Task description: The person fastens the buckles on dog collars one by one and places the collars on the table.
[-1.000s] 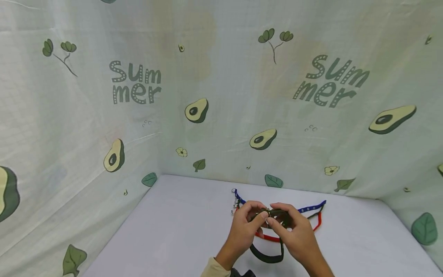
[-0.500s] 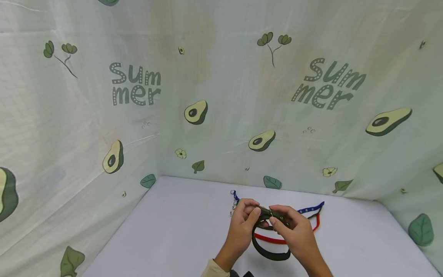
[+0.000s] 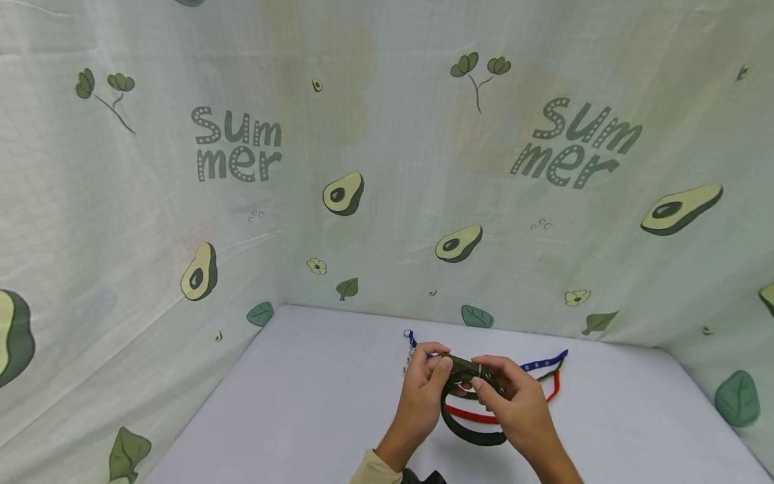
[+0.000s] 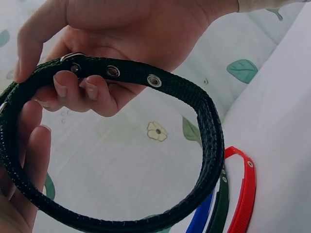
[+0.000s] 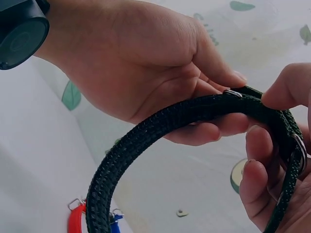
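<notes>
A dark green dog collar [image 3: 474, 438] with metal eyelets is closed into a loop between my two hands, which hold it up in front of me. In the head view my left hand [image 3: 425, 390] pinches the upper left of the loop between thumb and fingers. My right hand [image 3: 514, 390] pinches the upper right, beside a metal ring [image 5: 232, 93]. The left wrist view shows another metal ring [image 4: 73, 57] by the left fingers, with an eyelet [image 4: 154, 81] farther along the strap. The round lower part of the loop hangs free below both hands.
Behind the held collar, a blue strap [image 3: 544, 364], a red strap [image 3: 474, 416] and a dark green strap [image 4: 222, 199] lie on the white table [image 3: 314, 403]. Their metal ends lie at the left. A printed cloth [image 3: 387, 134] hangs around the table's back and left.
My hands were close together at the collar's top; the left has shifted left, widening the gap. The loop has opened rounder and risen slightly. The straps on the table stay put.
</notes>
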Demonstrator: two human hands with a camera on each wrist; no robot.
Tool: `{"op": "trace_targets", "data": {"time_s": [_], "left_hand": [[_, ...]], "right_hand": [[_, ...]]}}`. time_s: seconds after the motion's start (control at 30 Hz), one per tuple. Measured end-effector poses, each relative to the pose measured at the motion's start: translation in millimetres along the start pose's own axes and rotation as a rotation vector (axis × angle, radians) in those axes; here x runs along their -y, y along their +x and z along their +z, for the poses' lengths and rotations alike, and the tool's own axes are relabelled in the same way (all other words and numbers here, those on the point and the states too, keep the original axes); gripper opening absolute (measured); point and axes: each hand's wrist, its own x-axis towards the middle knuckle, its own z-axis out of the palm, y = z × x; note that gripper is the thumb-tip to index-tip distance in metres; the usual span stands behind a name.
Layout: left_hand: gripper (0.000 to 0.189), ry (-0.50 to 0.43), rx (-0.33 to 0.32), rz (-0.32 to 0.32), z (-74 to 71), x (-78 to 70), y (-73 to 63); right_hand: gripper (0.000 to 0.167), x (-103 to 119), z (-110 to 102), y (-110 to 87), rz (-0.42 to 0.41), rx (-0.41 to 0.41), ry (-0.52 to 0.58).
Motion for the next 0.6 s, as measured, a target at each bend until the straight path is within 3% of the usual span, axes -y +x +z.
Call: {"op": "trace_targets", "data": {"time_s": [0.6], "left_hand": [[0.027, -0.04, -0.052, 0.024, 0.6, -2.2, 0.9]], "right_hand": [[0.022, 0.3, 1.7, 1.2, 0.005, -0.058, 0.039]]}}
